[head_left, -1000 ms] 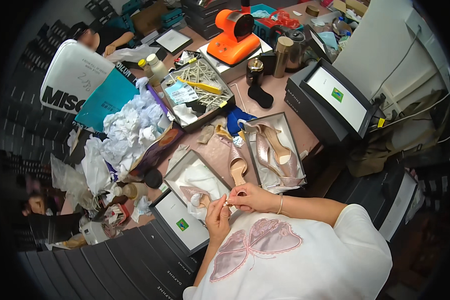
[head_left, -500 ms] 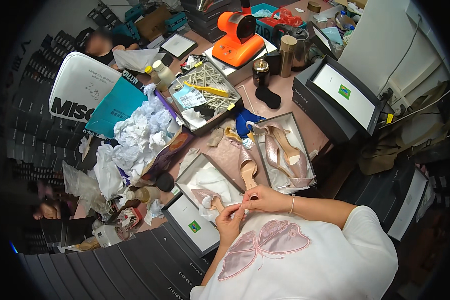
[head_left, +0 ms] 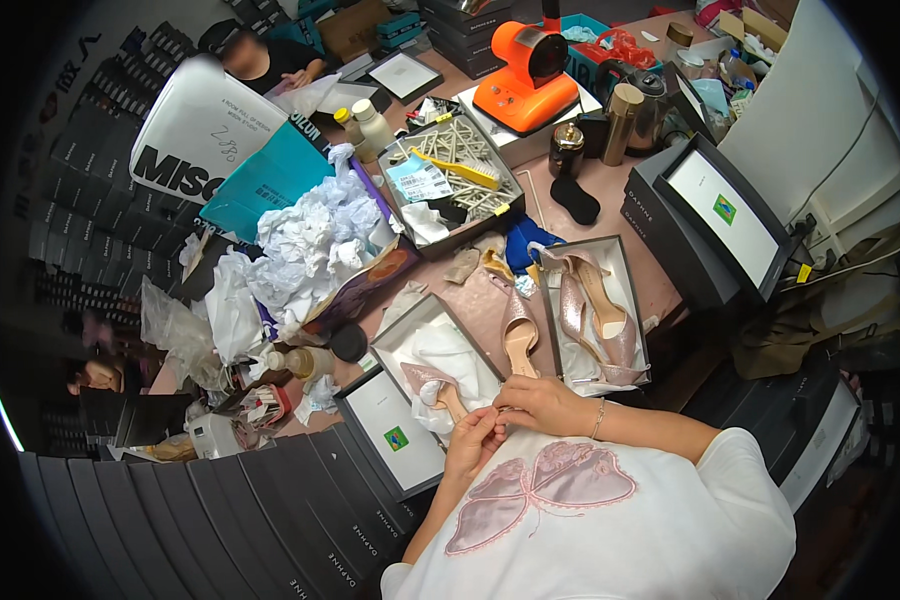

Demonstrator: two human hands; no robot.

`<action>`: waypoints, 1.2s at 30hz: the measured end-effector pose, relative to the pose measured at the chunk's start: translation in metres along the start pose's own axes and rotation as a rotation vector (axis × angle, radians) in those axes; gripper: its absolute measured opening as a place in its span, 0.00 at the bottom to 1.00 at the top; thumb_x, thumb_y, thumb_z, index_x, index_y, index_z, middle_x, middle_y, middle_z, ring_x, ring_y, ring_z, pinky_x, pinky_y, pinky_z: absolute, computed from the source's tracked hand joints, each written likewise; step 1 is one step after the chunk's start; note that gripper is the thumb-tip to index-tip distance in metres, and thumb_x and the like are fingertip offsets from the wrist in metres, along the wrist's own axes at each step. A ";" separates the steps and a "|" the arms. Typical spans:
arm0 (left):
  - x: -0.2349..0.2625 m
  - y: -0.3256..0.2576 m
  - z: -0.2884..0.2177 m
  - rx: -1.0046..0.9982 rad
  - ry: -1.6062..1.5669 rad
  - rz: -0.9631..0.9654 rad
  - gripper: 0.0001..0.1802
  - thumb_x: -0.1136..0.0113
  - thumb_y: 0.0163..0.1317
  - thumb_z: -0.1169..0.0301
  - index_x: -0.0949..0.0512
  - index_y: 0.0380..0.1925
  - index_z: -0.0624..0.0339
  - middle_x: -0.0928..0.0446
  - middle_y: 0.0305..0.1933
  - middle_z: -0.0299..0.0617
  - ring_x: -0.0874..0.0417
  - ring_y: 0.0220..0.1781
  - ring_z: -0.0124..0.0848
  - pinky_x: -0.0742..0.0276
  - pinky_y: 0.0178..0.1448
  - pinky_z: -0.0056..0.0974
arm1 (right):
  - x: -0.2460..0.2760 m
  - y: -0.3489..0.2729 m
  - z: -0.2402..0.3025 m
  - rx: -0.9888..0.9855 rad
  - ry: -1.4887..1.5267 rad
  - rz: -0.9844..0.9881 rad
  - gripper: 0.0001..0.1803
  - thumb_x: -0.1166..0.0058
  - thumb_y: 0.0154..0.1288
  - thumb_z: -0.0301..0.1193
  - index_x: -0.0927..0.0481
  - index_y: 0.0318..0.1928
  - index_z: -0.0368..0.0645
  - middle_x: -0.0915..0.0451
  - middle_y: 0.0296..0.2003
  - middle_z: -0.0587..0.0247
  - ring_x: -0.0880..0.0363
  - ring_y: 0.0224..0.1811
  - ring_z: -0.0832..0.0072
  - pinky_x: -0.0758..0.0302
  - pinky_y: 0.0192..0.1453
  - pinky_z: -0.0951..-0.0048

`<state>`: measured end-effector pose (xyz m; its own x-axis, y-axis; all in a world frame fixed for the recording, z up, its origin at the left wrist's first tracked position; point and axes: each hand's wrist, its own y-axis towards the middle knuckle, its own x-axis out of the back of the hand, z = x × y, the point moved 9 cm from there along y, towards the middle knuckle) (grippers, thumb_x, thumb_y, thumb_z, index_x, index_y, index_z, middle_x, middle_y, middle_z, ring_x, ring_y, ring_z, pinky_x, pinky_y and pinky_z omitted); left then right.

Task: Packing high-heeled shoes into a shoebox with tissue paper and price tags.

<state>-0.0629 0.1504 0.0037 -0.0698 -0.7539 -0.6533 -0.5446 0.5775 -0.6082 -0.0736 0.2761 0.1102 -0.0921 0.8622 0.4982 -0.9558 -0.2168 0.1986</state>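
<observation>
My left hand [head_left: 473, 441] and my right hand [head_left: 547, 404] meet at the table's near edge, fingertips bent together in a pinch. What lies between them is too small or hidden to make out. A glittery pink pointed shoe [head_left: 519, 325] has its heel end under my right hand. Beside my left hand, a second pink shoe [head_left: 432, 384] with white stuffing in it lies over an open shoe box [head_left: 382, 341] lined with white paper. To the right, another open box [head_left: 634, 268] holds a pair of pink slingback heels [head_left: 625, 345].
A purple-edged box of crumpled white paper [head_left: 305, 250] stands left. Behind are a tray of whitish sticks with a yellow brush [head_left: 462, 170] and an orange machine [head_left: 526, 80]. Dark shoe boxes [head_left: 695, 220] stand right; more [head_left: 210, 520] line the lower left. A person [head_left: 270, 65] sits at the far left.
The whole view has shifted, so the table's things appear further right and most slightly higher. My hands stay together in a pinch, with the right fingers drawn closer over the left fingertips.
</observation>
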 end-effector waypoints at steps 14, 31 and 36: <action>-0.025 -0.005 -0.026 -0.145 0.573 -0.025 0.12 0.44 0.66 0.71 0.25 0.45 0.68 0.20 0.35 0.41 0.20 0.31 0.24 0.24 0.36 0.28 | 0.011 0.004 -0.009 -0.089 0.187 0.067 0.09 0.40 0.58 0.29 0.19 0.37 0.37 0.20 0.33 0.57 0.20 0.35 0.62 0.24 0.40 0.68; -0.029 0.003 -0.020 -0.268 0.353 -0.066 0.06 0.46 0.66 0.72 0.25 0.38 0.65 0.25 0.28 0.36 0.26 0.23 0.19 0.32 0.27 0.22 | -0.011 0.003 -0.038 -0.455 0.691 0.210 0.11 0.39 0.62 0.32 0.27 0.35 0.41 0.30 0.24 0.74 0.33 0.27 0.88 0.35 0.30 0.83; -0.030 0.007 -0.020 -0.247 0.001 0.064 0.06 0.46 0.67 0.74 0.28 0.42 0.62 0.26 0.30 0.36 0.25 0.27 0.21 0.30 0.29 0.22 | -0.019 0.005 -0.039 -0.424 0.810 0.077 0.09 0.42 0.64 0.31 0.28 0.36 0.42 0.31 0.23 0.76 0.36 0.25 0.89 0.40 0.26 0.85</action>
<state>-0.0812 0.1707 0.0274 -0.1117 -0.7185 -0.6865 -0.7265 0.5304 -0.4369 -0.0874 0.2764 0.0682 -0.1748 0.9443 -0.2787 -0.9465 -0.2391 -0.2166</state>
